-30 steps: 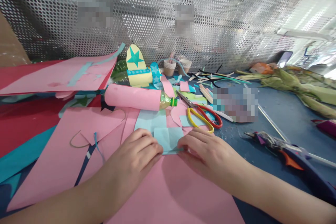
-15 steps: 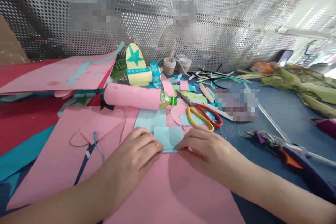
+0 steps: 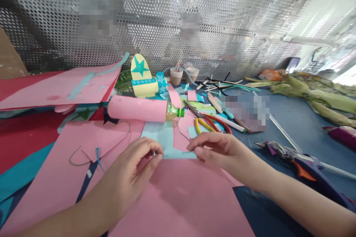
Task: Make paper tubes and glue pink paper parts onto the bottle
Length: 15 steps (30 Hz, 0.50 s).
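A small folded piece of light blue paper (image 3: 179, 153) is held between my two hands, over a pink sheet (image 3: 178, 200). My left hand (image 3: 140, 159) pinches its left end with thumb and forefinger. At the right end, the thumb and fingers of my right hand (image 3: 214, 148) close on the paper. Another light blue sheet (image 3: 155, 131) lies just behind. Beyond it rests a bottle wrapped in pink paper (image 3: 137, 109), its green cap to the right. Scissors (image 3: 204, 116) with red and yellow handles lie partly behind my right hand.
A glue gun (image 3: 302, 168) lies on the blue table at the right, near dried husks (image 3: 308, 90). Paper scraps, sticks and two small cups (image 3: 176, 76) stand toward the back. Pink and red sheets (image 3: 55, 89) are stacked at the left. A perforated metal wall rises behind.
Both hands have lifted slightly from the flat blue paper and now pinch it at its ends. The paper has tilted and appears narrower. The view has shifted a little.
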### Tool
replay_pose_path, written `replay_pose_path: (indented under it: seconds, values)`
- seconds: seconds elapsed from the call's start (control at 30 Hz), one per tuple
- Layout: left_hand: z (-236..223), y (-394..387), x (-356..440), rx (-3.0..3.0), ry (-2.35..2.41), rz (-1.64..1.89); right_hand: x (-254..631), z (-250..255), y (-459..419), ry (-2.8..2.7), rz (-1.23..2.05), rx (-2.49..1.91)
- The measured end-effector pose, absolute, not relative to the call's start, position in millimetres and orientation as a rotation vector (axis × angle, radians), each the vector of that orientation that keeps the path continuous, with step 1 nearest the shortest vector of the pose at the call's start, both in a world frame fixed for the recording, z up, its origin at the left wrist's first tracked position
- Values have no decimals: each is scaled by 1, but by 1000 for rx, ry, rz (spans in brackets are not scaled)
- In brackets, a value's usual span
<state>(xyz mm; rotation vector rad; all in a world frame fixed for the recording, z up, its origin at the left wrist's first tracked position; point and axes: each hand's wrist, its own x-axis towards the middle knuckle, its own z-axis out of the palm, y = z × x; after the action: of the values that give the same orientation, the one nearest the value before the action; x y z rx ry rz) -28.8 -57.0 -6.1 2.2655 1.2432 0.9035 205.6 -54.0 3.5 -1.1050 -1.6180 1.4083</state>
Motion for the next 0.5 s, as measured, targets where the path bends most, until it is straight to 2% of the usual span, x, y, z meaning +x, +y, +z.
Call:
replay_pose_path:
  seconds: [0.17,0.5]
  values:
    - [-5,-60,-32,2037,1251,938,202,7,-54,-1430,1605,-1018]
    - [-11,-58,-42,2083,1254,949,202,-1,-52,-1345,1681,-982]
